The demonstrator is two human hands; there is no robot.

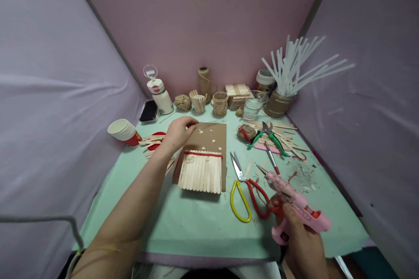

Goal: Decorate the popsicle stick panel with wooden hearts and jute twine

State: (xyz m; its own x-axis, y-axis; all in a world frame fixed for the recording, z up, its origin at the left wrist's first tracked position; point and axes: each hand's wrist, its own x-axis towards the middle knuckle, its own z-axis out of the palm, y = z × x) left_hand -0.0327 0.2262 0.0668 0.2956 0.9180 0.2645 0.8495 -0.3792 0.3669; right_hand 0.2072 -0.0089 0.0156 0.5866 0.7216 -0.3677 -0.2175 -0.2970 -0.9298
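Note:
My right hand (pixel 303 237) grips a pink hot glue gun (pixel 291 192), its metal nozzle pointing up and to the left. Reaching forward, my left hand (pixel 179 134) is at the upper left corner of a brown cardboard sheet (pixel 216 135), thumb and fingers closed together; what they hold, if anything, is hidden. A panel of craft sticks (pixel 200 178) side by side covers the lower part of the cardboard. Red yarn (pixel 204 154) runs across the panel's top. Small pale wooden flower-like pieces (pixel 214 141) are scattered on the cardboard and panel.
Scissors (pixel 241 178) with yellow and red handles lie between panel and glue gun. Green-handled pruners (pixel 276 141), a marker (pixel 271 159) and loose sticks are at right. Paper cups (pixel 122 130) lie at left. Along the back stand a white bottle (pixel 163 99), twine and glue sticks (pixel 294 69).

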